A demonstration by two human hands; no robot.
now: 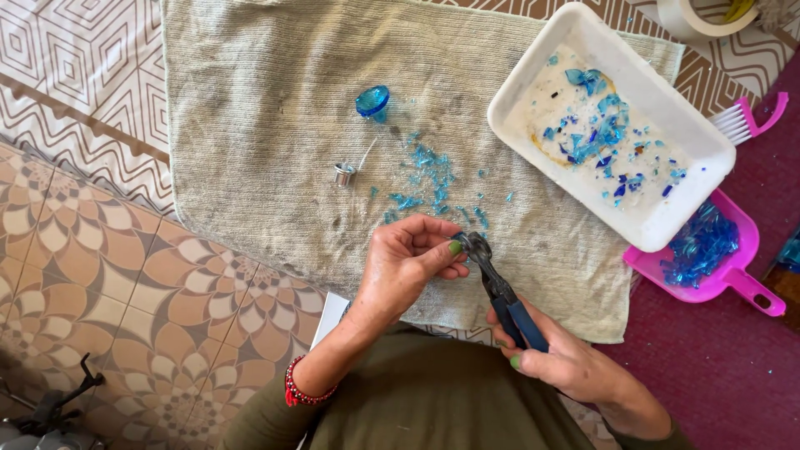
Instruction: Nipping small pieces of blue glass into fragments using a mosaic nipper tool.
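- Your right hand (567,354) wraps closed around the blue handles of a pair of nippers (498,287), whose dark head points up and left so the jaws meet your other hand over the near edge of the grey towel (267,125).
- Your left hand (408,262) pinches a small piece at the nippers' jaws, thumb and forefinger closed on it; the piece itself is too hidden to tell its colour or shape.
- You hold the work low above the towel, apparently so that fragments land on cloth; blue glass chips (429,179) lie scattered just beyond your fingers, toward the towel's middle.
- A rounded blue glass piece (372,100) and a small silver metal cap (344,173) sit further up the towel, apart from the chips.
- A white tray (533,79) rests on the towel's far right corner, with more blue fragments in it.
- A pink dustpan (742,279) of blue glass lies off the towel's right edge, a pink brush (750,121) above it, seemingly kept near for sweeping up.
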